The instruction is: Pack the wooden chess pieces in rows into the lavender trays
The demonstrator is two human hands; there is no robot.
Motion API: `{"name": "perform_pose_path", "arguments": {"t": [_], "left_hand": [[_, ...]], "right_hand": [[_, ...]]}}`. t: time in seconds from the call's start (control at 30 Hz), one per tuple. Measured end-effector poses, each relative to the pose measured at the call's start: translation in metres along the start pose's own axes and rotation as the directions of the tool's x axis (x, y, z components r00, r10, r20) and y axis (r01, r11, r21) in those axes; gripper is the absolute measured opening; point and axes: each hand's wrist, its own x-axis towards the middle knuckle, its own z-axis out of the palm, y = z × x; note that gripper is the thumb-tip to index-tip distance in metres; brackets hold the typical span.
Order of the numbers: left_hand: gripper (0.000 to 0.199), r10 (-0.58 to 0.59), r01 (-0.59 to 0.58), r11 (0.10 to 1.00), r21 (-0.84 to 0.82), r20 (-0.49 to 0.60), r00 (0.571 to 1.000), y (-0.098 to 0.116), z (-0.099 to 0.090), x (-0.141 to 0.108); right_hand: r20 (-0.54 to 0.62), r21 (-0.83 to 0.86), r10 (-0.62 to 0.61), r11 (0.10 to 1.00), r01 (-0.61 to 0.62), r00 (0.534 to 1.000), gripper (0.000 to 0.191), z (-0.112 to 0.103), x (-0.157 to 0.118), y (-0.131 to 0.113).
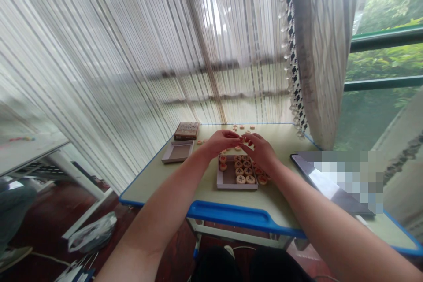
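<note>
My left hand [222, 142] and my right hand [260, 149] meet above the desk, behind an open box tray [228, 186]. Between their fingertips is a round wooden xiangqi piece [242, 139], pinched from both sides; fingers partly cover it. Inside the tray, pieces with dark characters [241, 179] stand in rows on the right, and pieces with red characters [223, 166] sit at the upper left. More red-marked pieces [262, 179] lie beside the tray, under my right forearm. Several loose pieces [242, 127] are scattered near the desk's far edge.
The shallow box lid [179, 151] lies at the left, with a brown printed box [187, 130] behind it. A tablet-like device [317, 180] rests on the right. The pale desk [155, 185] has a blue rim and a front pen groove [231, 212]. Curtains hang behind.
</note>
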Motion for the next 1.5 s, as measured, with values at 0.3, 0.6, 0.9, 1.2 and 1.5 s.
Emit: {"name": "perform_pose_path", "arguments": {"t": [0.3, 0.6, 0.9, 1.2, 1.5], "left_hand": [[0.042, 0.006, -0.013, 0.993, -0.118, -0.058, 0.998, 0.003, 0.006, 0.0], [0.043, -0.027, 0.027, 0.999, 0.022, -0.02, 0.999, 0.005, 0.004, 0.0], [0.032, 0.287, 0.224, 0.739, 0.636, -0.597, 0.749, 0.009, -0.068, 0.002], [0.042, 0.392, 0.054, 0.334, 0.941, -0.19, 0.9, -0.027, -0.08, -0.016], [0.027, 0.331, -0.063, 0.21, 0.976, -0.01, 0.944, -0.021, -0.066, -0.019]], "right_hand": [[-0.148, 0.06, -0.071, 0.995, 0.081, 0.986, 0.026, -0.006, 0.0, -0.012], [-0.164, 0.039, -0.048, 0.998, 0.055, 0.985, 0.028, -0.008, -0.001, -0.015], [0.142, 0.032, -0.135, 0.991, 0.131, 0.981, 0.022, 0.002, -0.004, -0.023], [0.353, 0.078, -0.288, 0.957, 0.279, 0.89, 0.016, 0.012, -0.018, -0.05], [0.381, -0.022, -0.19, 0.977, 0.214, 0.905, 0.016, 0.006, -0.015, -0.063]]}}
